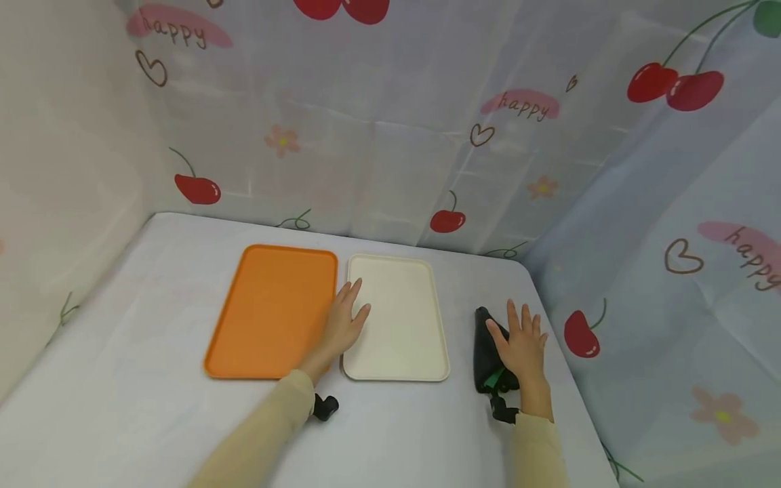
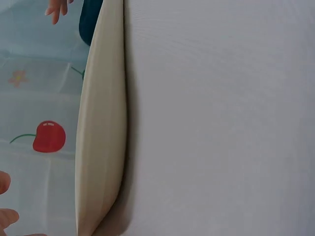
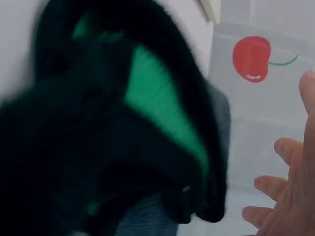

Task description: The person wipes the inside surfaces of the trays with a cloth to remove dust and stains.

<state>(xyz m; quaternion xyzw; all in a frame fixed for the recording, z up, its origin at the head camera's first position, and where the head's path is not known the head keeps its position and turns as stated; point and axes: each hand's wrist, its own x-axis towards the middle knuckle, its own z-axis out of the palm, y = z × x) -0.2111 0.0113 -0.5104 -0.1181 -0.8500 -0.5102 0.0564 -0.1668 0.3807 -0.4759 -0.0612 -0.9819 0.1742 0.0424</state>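
Observation:
In the head view my left hand (image 1: pixel 343 327) is spread with straight fingers over the gap between an orange tray (image 1: pixel 274 312) and a cream tray (image 1: pixel 396 318); nothing is in it. Its fingertips show at the left edge of the left wrist view, beside the cream tray's side (image 2: pixel 101 123). My right hand (image 1: pixel 523 346), fingers spread, is over the right part of a black cloth-like item (image 1: pixel 486 352) with a green patch. The right wrist view shows that dark item (image 3: pixel 147 162) close and blurred, and the right hand (image 3: pixel 290 182) with its fingers apart. Whether either hand touches anything, I cannot tell.
A white table (image 1: pixel 390 434) carries the trays and the black item. Patterned curtains (image 1: pixel 366 135) with cherries hang behind and to the right. A pale wall or sheet (image 1: pixel 61 169) stands at the left. Small black wrist-worn parts (image 1: pixel 326 408) show under the left wrist, with similar ones by the right.

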